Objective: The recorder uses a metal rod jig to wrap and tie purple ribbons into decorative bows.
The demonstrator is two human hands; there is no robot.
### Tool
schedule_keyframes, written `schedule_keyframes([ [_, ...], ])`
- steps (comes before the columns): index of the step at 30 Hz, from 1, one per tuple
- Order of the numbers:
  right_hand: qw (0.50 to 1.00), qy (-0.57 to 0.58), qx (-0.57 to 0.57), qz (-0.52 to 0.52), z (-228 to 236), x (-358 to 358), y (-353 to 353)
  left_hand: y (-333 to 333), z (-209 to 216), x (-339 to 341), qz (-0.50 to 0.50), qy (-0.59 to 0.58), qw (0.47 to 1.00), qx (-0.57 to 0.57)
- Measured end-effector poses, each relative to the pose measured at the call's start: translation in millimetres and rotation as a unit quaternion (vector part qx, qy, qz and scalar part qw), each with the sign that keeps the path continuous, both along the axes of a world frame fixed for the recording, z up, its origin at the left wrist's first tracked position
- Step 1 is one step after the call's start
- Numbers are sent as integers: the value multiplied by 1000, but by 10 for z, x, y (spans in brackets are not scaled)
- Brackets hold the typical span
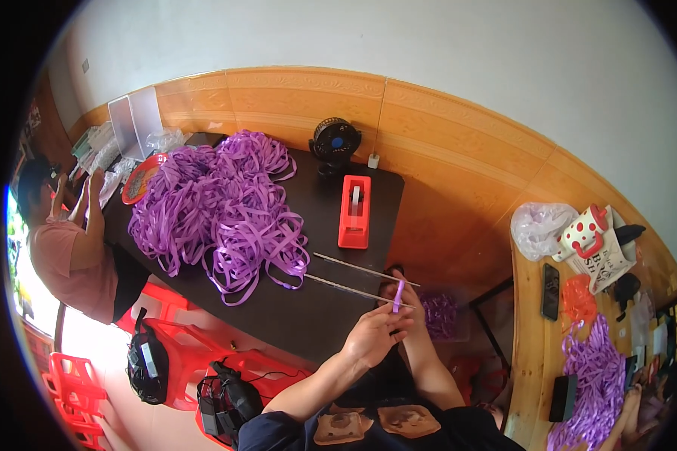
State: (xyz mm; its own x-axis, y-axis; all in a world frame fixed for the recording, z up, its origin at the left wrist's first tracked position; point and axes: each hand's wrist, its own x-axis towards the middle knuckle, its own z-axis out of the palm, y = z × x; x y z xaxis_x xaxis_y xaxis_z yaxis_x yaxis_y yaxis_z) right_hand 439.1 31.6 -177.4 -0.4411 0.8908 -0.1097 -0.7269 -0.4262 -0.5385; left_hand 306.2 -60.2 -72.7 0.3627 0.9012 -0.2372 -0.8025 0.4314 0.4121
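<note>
Two thin metal rods [346,286] jut out side by side past the table's right edge. A short piece of purple ribbon [399,295] spans the two rods near their free ends. My left hand [377,331] is at the near rod, its thumb and fingers drawn together at the ribbon's lower end. On the far side, my right hand [410,299] is closed about the ribbon's upper end; the rods and ribbon partly cover it.
A big heap of purple ribbon [218,203] covers much of the dark table [316,319]. A red tape dispenser [354,214] and black fan [335,143] stand behind. A person [71,248] sits left. More ribbon [590,376] and a phone [551,292] lie on the right-hand wooden table [529,376].
</note>
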Motion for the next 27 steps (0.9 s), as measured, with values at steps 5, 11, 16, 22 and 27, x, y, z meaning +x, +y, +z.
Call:
schedule_keyframes([
  [5,992,-95,62,-53,678,197,-281,0,63,7,6,34,999,-2],
  [11,997,-74,38,7,822,197,-229,19,94,27,2,31,999,-12],
  [16,986,-161,31,-7,916,52,-159,-14,78,29,0,42,999,1],
  [22,988,-157,0,10,833,34,-8,-20,87,7,-2,49,999,4],
  [27,995,-62,74,-25,626,397,-1,-3,35,27,-10,54,998,0],
])
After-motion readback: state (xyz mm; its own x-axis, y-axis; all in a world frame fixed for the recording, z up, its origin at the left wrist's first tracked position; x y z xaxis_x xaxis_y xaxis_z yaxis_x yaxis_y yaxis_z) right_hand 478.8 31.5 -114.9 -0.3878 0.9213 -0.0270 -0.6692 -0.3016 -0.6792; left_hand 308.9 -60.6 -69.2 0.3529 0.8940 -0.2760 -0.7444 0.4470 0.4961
